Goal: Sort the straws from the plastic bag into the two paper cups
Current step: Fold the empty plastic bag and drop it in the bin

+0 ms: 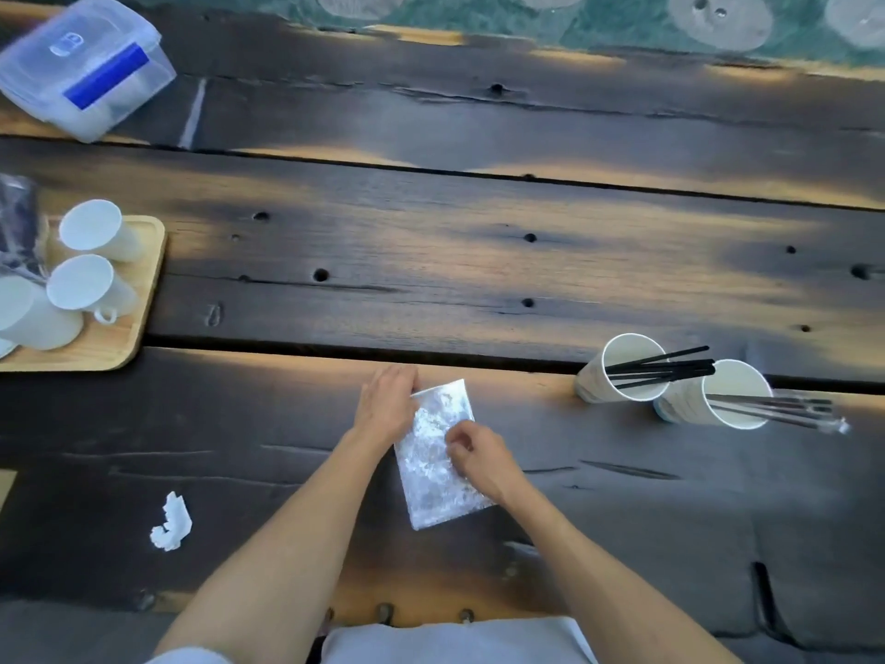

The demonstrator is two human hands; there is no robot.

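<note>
A flat, crinkled clear plastic bag (438, 481) lies on the dark wooden table in front of me. My left hand (385, 404) rests on the bag's far left corner, fingers pressed on its top edge. My right hand (479, 455) pinches the bag near its middle right. Two white paper cups stand at the right. The left cup (618, 371) holds several bare black straws (665, 366). The right cup (718, 397) holds several straws in clear wrappers (785, 409), leaning out to the right. I cannot tell whether any straw is inside the bag.
A wooden tray (139, 304) with white cups (91, 280) sits at the left edge, beside a dark plastic packet (19, 232). A clear lidded container (86, 64) with a blue label is at the far left. A crumpled white scrap (172, 522) lies near my left forearm.
</note>
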